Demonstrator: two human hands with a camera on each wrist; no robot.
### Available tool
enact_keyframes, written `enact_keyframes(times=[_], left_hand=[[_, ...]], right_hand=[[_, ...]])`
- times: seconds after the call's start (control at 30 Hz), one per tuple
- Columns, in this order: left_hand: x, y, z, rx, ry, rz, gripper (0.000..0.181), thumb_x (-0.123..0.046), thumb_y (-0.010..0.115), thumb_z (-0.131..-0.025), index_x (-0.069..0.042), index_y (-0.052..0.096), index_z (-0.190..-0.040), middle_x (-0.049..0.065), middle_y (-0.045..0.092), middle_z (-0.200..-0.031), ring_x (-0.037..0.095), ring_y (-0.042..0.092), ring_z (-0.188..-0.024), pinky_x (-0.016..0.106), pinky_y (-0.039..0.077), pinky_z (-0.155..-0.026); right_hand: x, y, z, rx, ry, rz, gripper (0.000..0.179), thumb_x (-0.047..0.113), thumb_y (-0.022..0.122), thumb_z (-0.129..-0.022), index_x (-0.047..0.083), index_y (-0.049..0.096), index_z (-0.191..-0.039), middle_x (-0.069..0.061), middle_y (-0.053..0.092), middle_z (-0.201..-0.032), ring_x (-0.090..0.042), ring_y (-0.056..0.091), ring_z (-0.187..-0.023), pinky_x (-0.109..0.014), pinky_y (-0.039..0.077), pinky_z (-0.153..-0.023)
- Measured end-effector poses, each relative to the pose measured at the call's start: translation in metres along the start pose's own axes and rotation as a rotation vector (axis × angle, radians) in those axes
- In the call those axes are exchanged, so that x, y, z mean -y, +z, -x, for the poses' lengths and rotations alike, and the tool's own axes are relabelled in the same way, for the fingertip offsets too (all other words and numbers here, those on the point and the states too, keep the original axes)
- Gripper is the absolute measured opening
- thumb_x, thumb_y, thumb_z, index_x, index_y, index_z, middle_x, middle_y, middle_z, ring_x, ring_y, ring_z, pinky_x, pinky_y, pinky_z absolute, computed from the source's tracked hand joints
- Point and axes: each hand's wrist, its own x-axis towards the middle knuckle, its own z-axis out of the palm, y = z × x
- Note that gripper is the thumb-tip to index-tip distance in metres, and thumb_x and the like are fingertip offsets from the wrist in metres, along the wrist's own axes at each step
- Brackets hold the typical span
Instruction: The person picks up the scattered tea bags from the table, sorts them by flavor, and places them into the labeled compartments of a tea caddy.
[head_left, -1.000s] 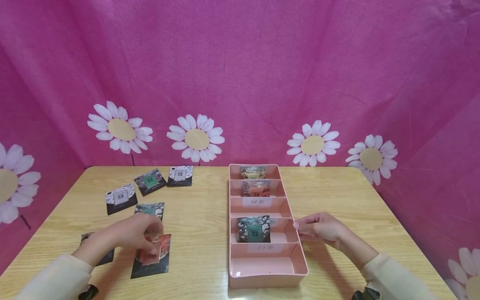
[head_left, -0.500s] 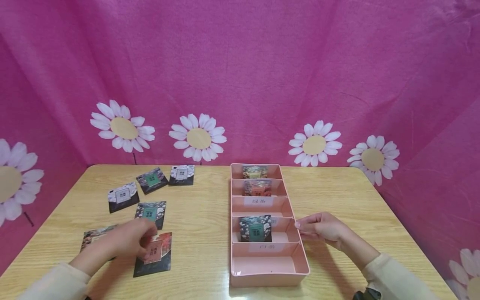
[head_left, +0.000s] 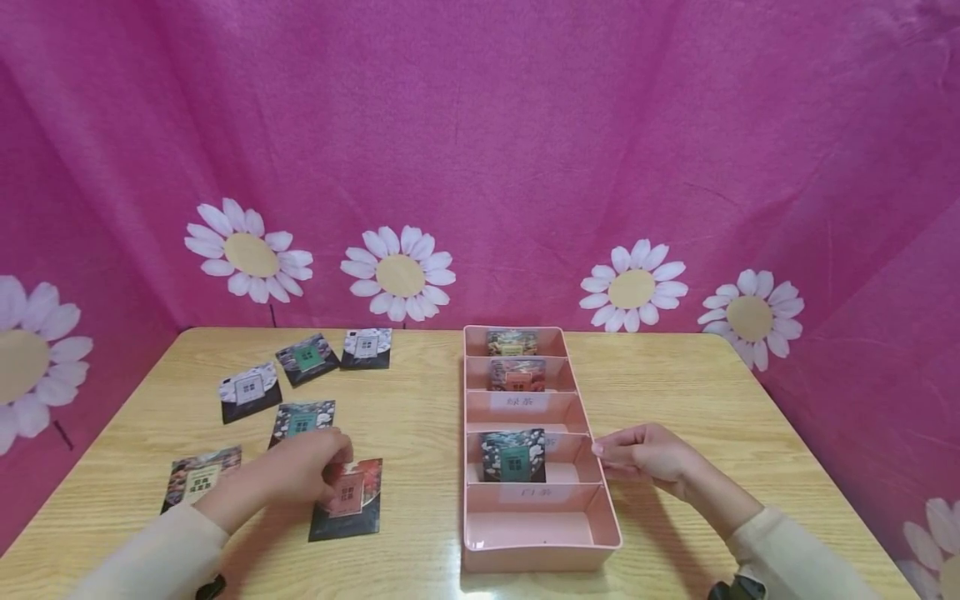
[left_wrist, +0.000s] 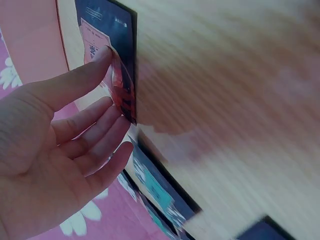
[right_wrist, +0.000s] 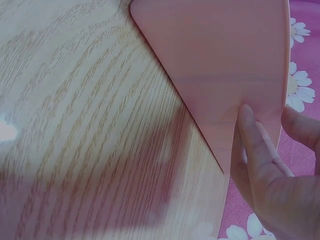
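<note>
My left hand pinches a red-labelled tea sachet near its upper edge, thumb on the printed face and fingers behind. In the left wrist view the sachet tilts up from the tabletop. My right hand holds the right wall of a pink divided box, thumb at the rim and fingers along the outside. The right wrist view shows those fingers against the box's outer wall. Inside the box stand a green-labelled sachet, a red-labelled sachet and a yellow-labelled sachet.
More sachets lie on the table's left: a yellow-labelled one partly behind my left forearm, a teal-labelled one, a green-labelled one and two white-topped ones. A pink flowered curtain hangs behind the table.
My left hand has moved right with the red-labelled sachet, uncovering more of the yellow-labelled one. The right hand keeps its place at the box wall.
</note>
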Motion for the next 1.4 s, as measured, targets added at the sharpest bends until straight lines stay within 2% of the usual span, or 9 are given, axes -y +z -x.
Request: enact_keyframes(times=[0.1,0.3,0.57,0.8,1.0,1.27,1.4], left_hand=[[-0.008,0.000,-0.009,-0.001,0.021,-0.015,0.030,-0.002,0.083,-0.066,-0.009,0.062,-0.087,0.000,0.055,-0.078,0.014,0.049,-0.073,0.028,0.043,-0.063],[-0.021,-0.002,-0.028,0.022,0.024,0.034,0.030,0.003,0.081,-0.066,-0.008,0.061,-0.086,0.002,0.056,-0.080,0.016,0.050,-0.074,0.031,0.045,-0.066],[-0.026,-0.004,-0.044,0.049,0.021,0.051,0.030,0.002,0.082,-0.065,-0.008,0.062,-0.086,0.003,0.056,-0.080,0.016,0.050,-0.075,0.029,0.045,-0.067],[-0.026,-0.016,-0.051,0.068,0.066,0.043,0.026,0.001,0.082,-0.066,-0.006,0.064,-0.082,0.001,0.059,-0.074,0.013,0.050,-0.071,0.025,0.043,-0.064],[-0.026,-0.029,-0.055,0.089,0.082,0.051,0.024,0.000,0.082,-0.068,-0.007,0.064,-0.082,0.001,0.060,-0.077,0.013,0.050,-0.073,0.024,0.043,-0.065],[-0.023,-0.045,-0.054,0.102,0.109,0.083,0.019,0.000,0.079,-0.071,-0.007,0.064,-0.081,0.001,0.061,-0.075,0.012,0.050,-0.071,0.023,0.042,-0.062],[-0.021,-0.051,-0.052,0.092,0.132,0.104,0.017,0.004,0.075,-0.072,-0.006,0.065,-0.082,0.001,0.060,-0.075,0.011,0.051,-0.071,0.023,0.044,-0.062]], right_hand=[[0.000,0.000,0.000,-0.005,-0.001,0.001,0.048,0.014,0.064,-0.091,-0.025,0.052,-0.117,-0.001,0.073,-0.096,-0.005,0.067,-0.090,-0.029,0.057,-0.086],[0.000,0.001,0.000,-0.006,-0.007,-0.006,0.047,0.012,0.063,-0.091,-0.025,0.052,-0.117,-0.002,0.073,-0.096,-0.006,0.068,-0.090,-0.030,0.057,-0.085],[0.000,0.000,0.000,0.001,-0.005,-0.011,0.048,0.012,0.063,-0.091,-0.026,0.051,-0.117,0.000,0.072,-0.095,-0.006,0.067,-0.091,-0.029,0.057,-0.085],[0.001,0.000,0.001,0.004,-0.010,-0.016,0.044,0.011,0.063,-0.091,-0.024,0.053,-0.115,0.005,0.071,-0.088,-0.003,0.066,-0.087,-0.026,0.057,-0.084],[0.000,0.000,0.000,-0.006,-0.009,0.000,0.044,0.013,0.065,-0.090,-0.023,0.055,-0.114,0.006,0.071,-0.088,-0.003,0.066,-0.086,-0.027,0.057,-0.084],[-0.001,0.000,0.000,-0.006,-0.006,0.002,0.048,0.014,0.066,-0.090,-0.024,0.053,-0.115,0.004,0.072,-0.090,-0.004,0.067,-0.088,-0.028,0.057,-0.085],[-0.004,-0.003,-0.001,0.012,-0.017,-0.022,0.047,0.017,0.069,-0.087,-0.021,0.058,-0.113,0.005,0.071,-0.089,-0.004,0.066,-0.087,-0.026,0.057,-0.084]])
